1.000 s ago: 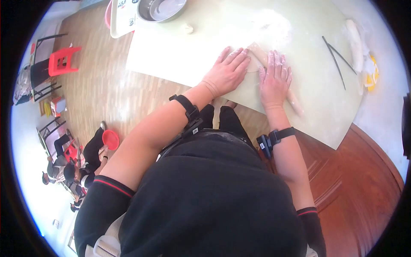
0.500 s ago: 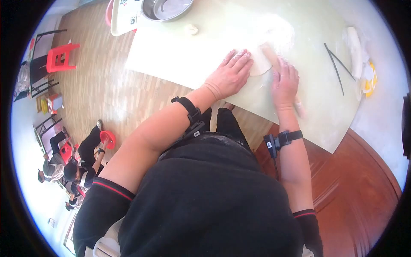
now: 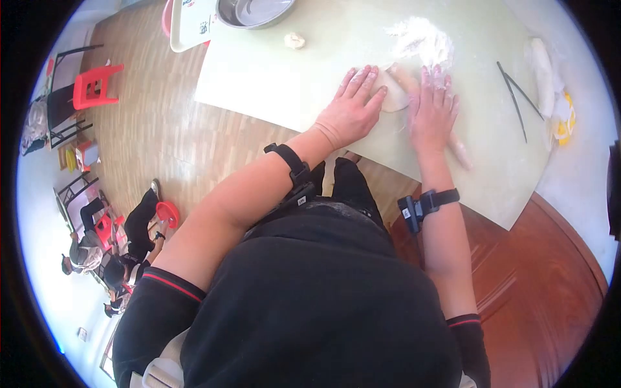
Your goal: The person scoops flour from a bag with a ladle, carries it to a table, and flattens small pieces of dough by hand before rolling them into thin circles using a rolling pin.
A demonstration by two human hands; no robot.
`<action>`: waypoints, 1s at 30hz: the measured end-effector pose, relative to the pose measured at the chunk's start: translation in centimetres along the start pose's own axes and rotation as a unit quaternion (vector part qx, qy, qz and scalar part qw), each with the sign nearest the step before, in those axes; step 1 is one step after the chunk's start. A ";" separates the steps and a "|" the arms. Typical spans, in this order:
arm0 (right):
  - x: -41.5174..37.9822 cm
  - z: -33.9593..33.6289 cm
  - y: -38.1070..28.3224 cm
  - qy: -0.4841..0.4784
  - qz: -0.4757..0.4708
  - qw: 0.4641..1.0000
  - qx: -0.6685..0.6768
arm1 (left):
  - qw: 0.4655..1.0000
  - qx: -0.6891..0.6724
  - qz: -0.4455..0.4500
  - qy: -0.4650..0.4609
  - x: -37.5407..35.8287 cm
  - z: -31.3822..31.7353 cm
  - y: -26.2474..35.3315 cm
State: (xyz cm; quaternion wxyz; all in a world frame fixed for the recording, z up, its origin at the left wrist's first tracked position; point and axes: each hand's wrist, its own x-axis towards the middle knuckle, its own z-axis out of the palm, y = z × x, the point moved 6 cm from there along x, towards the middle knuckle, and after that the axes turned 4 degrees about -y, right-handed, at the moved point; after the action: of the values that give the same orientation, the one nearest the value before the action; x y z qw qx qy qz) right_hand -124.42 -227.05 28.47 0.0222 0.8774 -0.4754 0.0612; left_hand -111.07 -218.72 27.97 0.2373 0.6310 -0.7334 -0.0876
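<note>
A flat, pale dough sheet (image 3: pixel 394 98) lies on the pale table mat, partly covered by my left hand (image 3: pixel 352 107). The fingers of that hand are stretched out over its left side. My right hand (image 3: pixel 433 115) lies palm down across a wooden rolling pin (image 3: pixel 461 152), fingers extended and dusted with flour. One end of the pin reaches the right side of the dough; the other sticks out below my wrist. Its middle is hidden under the palm. Just beyond my right fingertips is a heap of white flour (image 3: pixel 424 40).
A small dough lump (image 3: pixel 294 41) sits near a steel bowl (image 3: pixel 255 11) and a tray (image 3: pixel 187 29). To the right are dark chopsticks (image 3: pixel 512 100), a long white roll (image 3: pixel 542 71) and a yellow wrapper (image 3: pixel 566 119). Several people and a red stool (image 3: pixel 94 86) are across the floor.
My right hand has shifted slightly up, and its curled fingers have straightened over the rolling pin. My left hand stays on the dough with little movement.
</note>
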 end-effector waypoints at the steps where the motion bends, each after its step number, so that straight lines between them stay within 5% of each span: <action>1: 0.4 0.1 0.3 0.006 0.008 1.000 -0.002 | 1.000 0.000 0.000 0.004 -0.2 -0.3 -0.1; 11: -0.4 -0.6 -0.5 0.002 -0.066 0.988 0.138 | 1.000 0.002 -0.010 0.024 -0.1 -0.2 -0.3; 14: -0.7 -0.9 -1.1 0.022 -0.076 0.996 0.039 | 0.999 0.002 -0.001 0.034 -0.2 -0.3 -0.2; 18: -0.3 -0.8 0.5 -0.007 -0.020 0.993 0.113 | 0.999 0.017 0.010 0.040 -0.3 0.0 -0.3; 30: -3.7 -3.6 0.4 0.088 -0.019 0.990 0.109 | 0.981 -0.179 -0.006 0.077 -0.2 -1.0 -2.6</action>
State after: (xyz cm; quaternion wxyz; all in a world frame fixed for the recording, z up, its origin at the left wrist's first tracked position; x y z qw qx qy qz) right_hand -127.11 -223.82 31.51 -0.0301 0.8745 -0.4455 0.1894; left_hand -108.29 -218.79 27.69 0.4013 0.5876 -0.6818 -0.1698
